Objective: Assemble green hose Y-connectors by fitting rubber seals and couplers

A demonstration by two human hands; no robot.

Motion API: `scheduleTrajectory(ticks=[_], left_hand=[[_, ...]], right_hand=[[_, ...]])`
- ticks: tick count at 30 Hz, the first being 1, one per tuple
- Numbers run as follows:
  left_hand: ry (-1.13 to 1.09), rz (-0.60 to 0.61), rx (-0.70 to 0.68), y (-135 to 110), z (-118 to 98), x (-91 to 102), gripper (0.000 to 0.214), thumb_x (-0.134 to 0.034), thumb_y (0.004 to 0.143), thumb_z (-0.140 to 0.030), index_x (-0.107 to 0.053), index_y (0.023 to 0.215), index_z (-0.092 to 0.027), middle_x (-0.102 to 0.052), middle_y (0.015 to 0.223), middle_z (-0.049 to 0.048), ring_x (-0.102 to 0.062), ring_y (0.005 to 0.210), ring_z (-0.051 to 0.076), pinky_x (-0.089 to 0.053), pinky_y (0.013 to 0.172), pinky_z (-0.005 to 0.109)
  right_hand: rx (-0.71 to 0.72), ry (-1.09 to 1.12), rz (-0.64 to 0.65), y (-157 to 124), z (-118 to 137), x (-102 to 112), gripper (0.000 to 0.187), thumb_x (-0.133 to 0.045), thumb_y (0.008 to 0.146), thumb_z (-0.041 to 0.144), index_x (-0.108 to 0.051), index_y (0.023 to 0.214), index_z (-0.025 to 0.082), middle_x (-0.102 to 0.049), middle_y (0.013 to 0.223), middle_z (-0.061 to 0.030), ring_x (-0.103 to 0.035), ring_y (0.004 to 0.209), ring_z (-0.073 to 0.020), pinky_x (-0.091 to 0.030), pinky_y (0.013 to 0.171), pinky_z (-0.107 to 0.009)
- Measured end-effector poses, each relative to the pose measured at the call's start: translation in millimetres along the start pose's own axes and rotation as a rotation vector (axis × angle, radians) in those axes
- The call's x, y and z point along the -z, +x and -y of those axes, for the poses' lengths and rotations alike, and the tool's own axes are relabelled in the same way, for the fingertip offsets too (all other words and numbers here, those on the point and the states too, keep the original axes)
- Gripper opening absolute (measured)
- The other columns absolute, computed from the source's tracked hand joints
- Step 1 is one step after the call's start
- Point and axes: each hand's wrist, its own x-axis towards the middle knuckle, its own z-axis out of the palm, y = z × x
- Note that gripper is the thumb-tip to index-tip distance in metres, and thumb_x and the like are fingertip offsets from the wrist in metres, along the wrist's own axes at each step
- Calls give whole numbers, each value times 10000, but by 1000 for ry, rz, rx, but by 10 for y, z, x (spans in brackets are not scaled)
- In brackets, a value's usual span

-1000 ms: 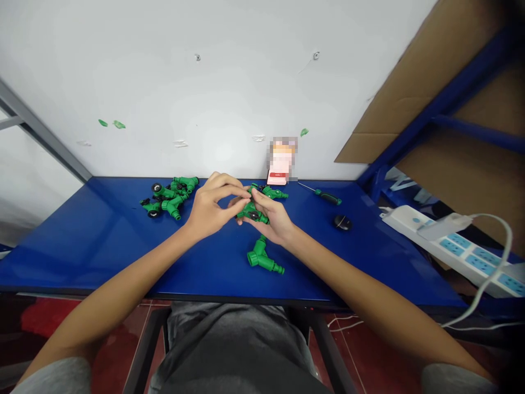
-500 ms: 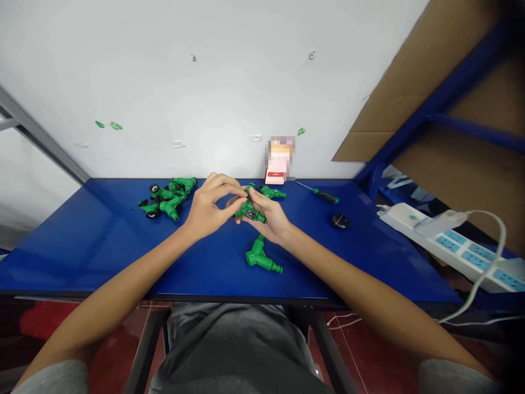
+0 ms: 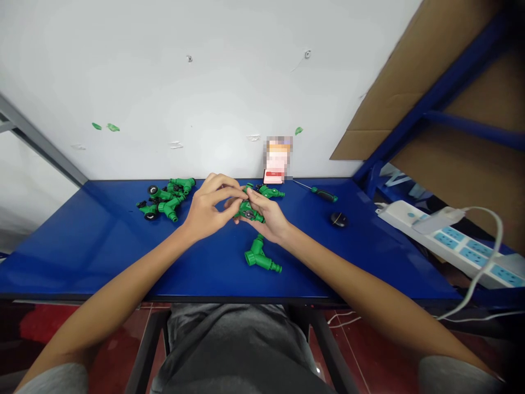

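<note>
Above the middle of the blue table, my right hand [image 3: 271, 214] is closed around a green Y-shaped hose connector [image 3: 249, 213] with a dark valve knob on it. My left hand [image 3: 212, 207] meets it from the other side, thumb and fingertips pinched at the connector's upper part; whether a small piece sits between them is hidden. Another green Y connector [image 3: 261, 256], with no dark knob visible, lies just below my hands. Behind my right hand rests a further green connector [image 3: 272, 192]. Several green connectors with black parts form a pile [image 3: 170, 200] to the left.
A screwdriver [image 3: 325, 194] with a green and black handle lies back right, with a dark round object [image 3: 338, 219] in front of it. Against the wall leans a lit phone [image 3: 275, 161], partly blurred. A white power strip [image 3: 451, 241] with a cable borders the table's right edge.
The whole view has shifted slightly. My hands stay together on the green connector, with barely any change in the fingers.
</note>
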Motion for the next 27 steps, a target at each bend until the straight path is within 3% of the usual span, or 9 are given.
scheduleTrajectory(ticks=[5, 10, 15, 18, 22, 27], left_hand=[[-14, 12, 46, 9, -17, 16, 191, -706, 975, -154, -780, 1121, -252, -747, 1119, 64, -703, 1072, 229, -583, 961, 444], [-4, -13, 18, 6, -17, 4, 127, -694, 986, -136, -771, 1006, -236, -739, 1093, 61, -699, 1026, 216, -587, 920, 415], [-10, -3, 33, 5, -26, 6, 189, -718, 967, -138, -773, 1116, -240, -730, 1128, 71, -704, 1064, 227, -593, 954, 434], [-23, -25, 39, -4, -15, 3, 129, -727, 973, -139, -774, 1054, -227, -718, 1097, 66, -709, 1030, 215, -597, 927, 413], [-70, 34, 27, -14, -20, 5, 261, -640, 970, -53, -792, 1059, -246, -709, 1182, 75, -704, 1074, 217, -606, 902, 397], [-14, -3, 64, -12, -19, -2, 161, -739, 964, -149, -761, 1102, -229, -708, 1120, 69, -706, 1032, 218, -615, 928, 421]], right_hand=[[1, -9, -8, 10, -19, 19, 289, -695, 1016, 513, -720, 1052, 227, -779, 957, -64, -717, 869, -224, -604, 710, -331], [3, 2, -14, 13, -21, 19, 295, -721, 1002, 518, -718, 1071, 232, -781, 957, -48, -709, 834, -214, -609, 705, -325], [-7, -9, -13, 3, -9, 4, 301, -697, 1019, 522, -714, 1069, 226, -782, 956, -60, -719, 867, -223, -606, 705, -324], [-5, -3, -16, 3, -13, 8, 302, -706, 1015, 522, -714, 1083, 228, -777, 945, -52, -721, 867, -221, -610, 707, -325], [-7, -8, -50, 11, -26, 27, 282, -734, 993, 513, -716, 1052, 239, -763, 895, -32, -706, 820, -213, -614, 702, -327], [-2, -6, -21, 18, -38, 39, 310, -735, 990, 527, -727, 1061, 225, -774, 934, -50, -712, 852, -219, -609, 713, -327]])
